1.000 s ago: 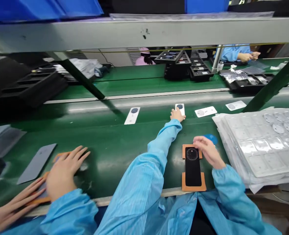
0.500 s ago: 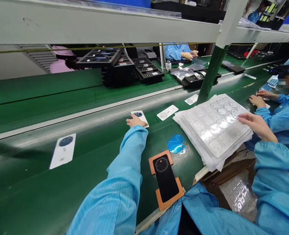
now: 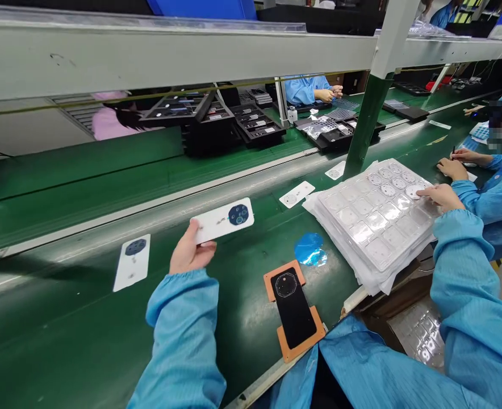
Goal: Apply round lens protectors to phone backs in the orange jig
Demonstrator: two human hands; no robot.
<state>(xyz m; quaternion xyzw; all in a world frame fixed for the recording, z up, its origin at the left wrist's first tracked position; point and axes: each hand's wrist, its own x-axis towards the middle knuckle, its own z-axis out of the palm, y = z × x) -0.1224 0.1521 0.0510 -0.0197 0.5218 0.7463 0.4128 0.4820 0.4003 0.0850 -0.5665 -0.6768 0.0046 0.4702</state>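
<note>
My left hand (image 3: pixel 189 253) grips one end of a white phone back cover (image 3: pixel 212 226), raised over the green bench with its dark round camera area to the right. My right hand (image 3: pixel 443 197) is at the clear plastic tray (image 3: pixel 376 250), thumb and finger pinched on the edge of a round clear piece (image 3: pixel 411 192). Whether that piece has left its pocket I cannot tell. Several similar round pieces (image 3: pixel 388 190) sit in the tray's far pockets. In front of me, a black phone-shaped plate (image 3: pixel 294 319) lies in an orange fixture (image 3: pixel 314 324).
Another white cover (image 3: pixel 132 264) lies at left; two white cards (image 3: pixel 297 195) lie near the tray. Crumpled blue film (image 3: pixel 309 249) is beside the fixture. A green post (image 3: pixel 364 125) rises behind the tray, under a low beam (image 3: pixel 170 57). A co-worker's hands (image 3: pixel 454 166) are at right.
My left hand has lifted the white cover off the bench and drawn it left and nearer, turning it sideways. My right hand has come down onto a round piece in the tray.
</note>
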